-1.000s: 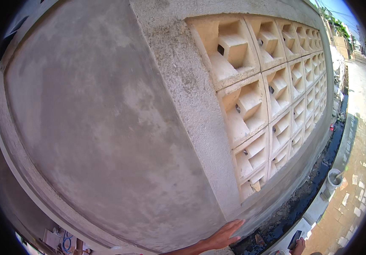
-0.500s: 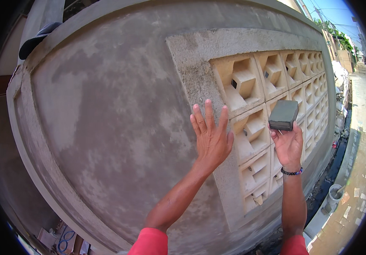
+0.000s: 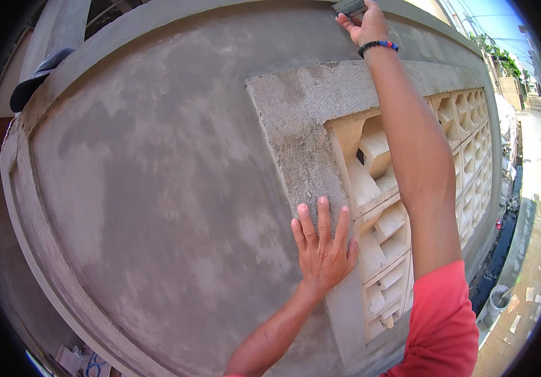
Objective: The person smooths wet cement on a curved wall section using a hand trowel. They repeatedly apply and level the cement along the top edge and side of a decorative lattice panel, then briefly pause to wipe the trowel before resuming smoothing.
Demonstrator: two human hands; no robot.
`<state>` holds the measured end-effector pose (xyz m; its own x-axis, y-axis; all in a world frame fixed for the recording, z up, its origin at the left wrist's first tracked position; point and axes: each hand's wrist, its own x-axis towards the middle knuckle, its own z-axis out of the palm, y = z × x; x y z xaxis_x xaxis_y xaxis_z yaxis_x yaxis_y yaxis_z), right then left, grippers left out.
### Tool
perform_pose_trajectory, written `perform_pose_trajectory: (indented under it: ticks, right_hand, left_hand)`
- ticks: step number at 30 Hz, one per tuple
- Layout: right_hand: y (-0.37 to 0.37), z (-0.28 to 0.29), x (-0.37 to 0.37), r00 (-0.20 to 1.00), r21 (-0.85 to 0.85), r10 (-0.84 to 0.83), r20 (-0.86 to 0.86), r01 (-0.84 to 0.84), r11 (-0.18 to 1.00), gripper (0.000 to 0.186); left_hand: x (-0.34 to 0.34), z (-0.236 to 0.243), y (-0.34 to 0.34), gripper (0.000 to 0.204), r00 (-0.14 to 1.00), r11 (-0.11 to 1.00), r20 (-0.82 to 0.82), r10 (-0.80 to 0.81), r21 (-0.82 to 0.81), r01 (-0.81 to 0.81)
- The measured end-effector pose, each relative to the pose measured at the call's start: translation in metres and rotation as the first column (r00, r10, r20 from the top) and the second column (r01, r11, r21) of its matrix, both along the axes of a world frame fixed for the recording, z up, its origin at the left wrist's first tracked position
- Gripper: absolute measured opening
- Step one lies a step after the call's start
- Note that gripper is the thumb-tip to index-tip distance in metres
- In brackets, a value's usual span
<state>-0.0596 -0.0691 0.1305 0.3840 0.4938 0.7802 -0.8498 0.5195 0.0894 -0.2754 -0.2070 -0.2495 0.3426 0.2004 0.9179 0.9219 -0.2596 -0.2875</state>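
Observation:
My left hand (image 3: 325, 251) lies flat, fingers spread, on the rough raised border (image 3: 305, 157) around the cream ventilation blocks (image 3: 386, 229). High up at the wall's upper edge, my right hand (image 3: 374, 26) grips a dark rectangular block (image 3: 349, 7). Part of that block is cut off by the picture's top, and I cannot tell whether it touches the wall. The grey plastered wall (image 3: 176, 201) has darker, damp-looking patches. My raised right forearm covers some of the ventilation blocks.
A dark cap (image 3: 39, 76) rests on the wall's upper left ledge. Along the wall's right foot runs a dark drain channel (image 3: 501, 251), with a grey bucket (image 3: 498, 298) beside it. Beyond lies a paved lane (image 3: 537, 182). Blue tubing (image 3: 96, 364) shows at lower left.
My right hand has gone up and a little left with the dark block, from before the ventilation blocks to the wall's top. The left hand appears lower on the border.

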Motion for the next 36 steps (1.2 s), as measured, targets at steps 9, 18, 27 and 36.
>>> perform_pose_trajectory:
  ticks: [9,18,27,36]
  right_hand:
    - [-0.034,0.016,-0.023,0.987,-0.327,-0.161,-0.016,0.147,0.933,0.039]
    - [-0.095,0.016,-0.103,0.980,-0.363,-0.191,0.055,0.198,0.910,0.033]
    - [-0.177,-0.022,-0.170,0.985,-0.263,0.019,0.171,0.027,0.964,0.048]
    - [-0.014,-0.031,0.040,0.309,-0.133,-0.912,0.270,0.950,0.282,0.055]
  left_hand:
    - [0.000,-0.001,0.003,0.066,1.000,0.999,-0.002,0.008,-0.032,-0.008]
    - [0.001,-0.001,0.000,0.062,1.000,1.000,0.015,0.022,-0.012,-0.022]
    - [0.000,-0.002,0.006,0.059,0.999,1.000,0.034,0.008,0.009,-0.009]
    - [0.003,0.002,-0.003,0.054,0.999,0.999,0.024,-0.045,0.015,0.045]
